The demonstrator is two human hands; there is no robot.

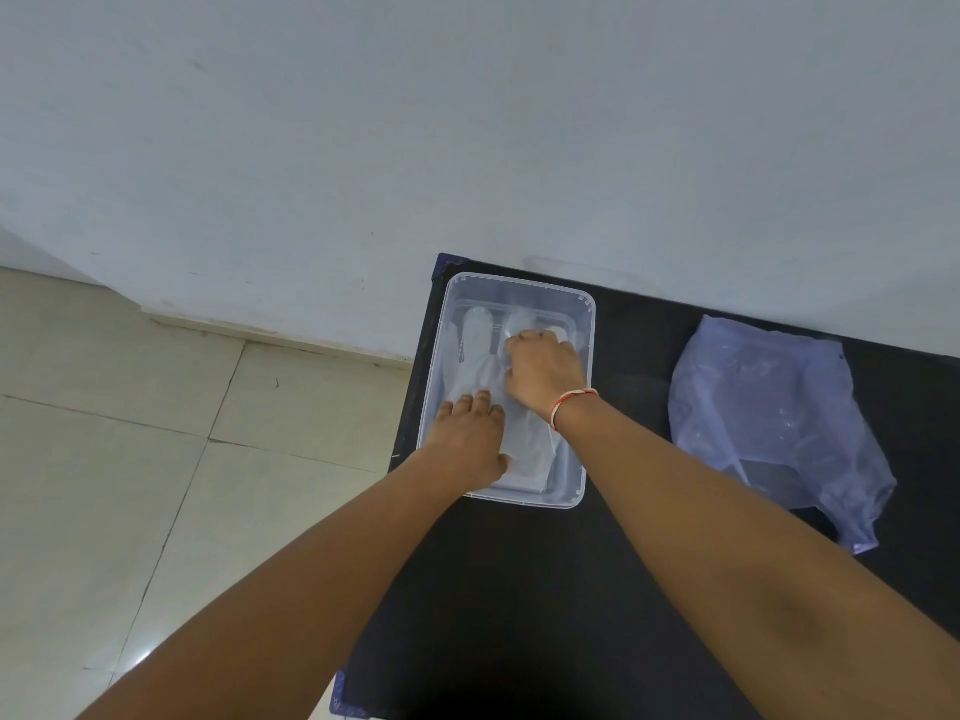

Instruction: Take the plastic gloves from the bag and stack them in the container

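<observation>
Pressing gloves (480, 376) flat in the container (586, 459), both hands (470, 439) (543, 374) open, gripping nothing; bag (779, 423) seems to hold more.

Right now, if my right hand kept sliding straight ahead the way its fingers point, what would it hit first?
Your right hand lies on the plastic gloves with its fingers near the far end of the container. Going straight on, it would probably meet the container's far wall first, then the room wall behind the table, though depth is hard to judge.

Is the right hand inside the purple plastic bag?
No, the right hand presses a clear plastic glove inside the transparent rectangular container.
</observation>
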